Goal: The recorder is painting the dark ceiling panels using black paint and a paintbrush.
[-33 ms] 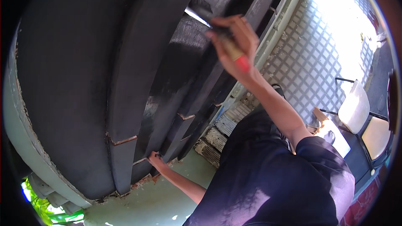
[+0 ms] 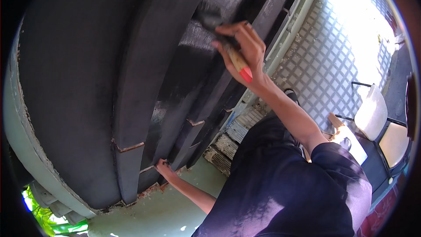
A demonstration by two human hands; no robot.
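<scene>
Panelled surface [image 2: 144, 74] black; brush handle [image 2: 239, 63] tan, red-tipped; floor [image 2: 329, 52] white-grey diamond grid; sleeve [image 2: 298, 193] dark navy

Paintbrush [image 2: 228, 46]: wooden handle with red end, dark bristles pressed against the black wall [image 2: 144, 61], tilted handle-down. Wall: stepped vertical ribs, painted black, glossy wet patch near the brush.

Harsh sunlight is blowing out the upper right, the dark painted panels are sitting dim, and edges are bending strongly.
</scene>
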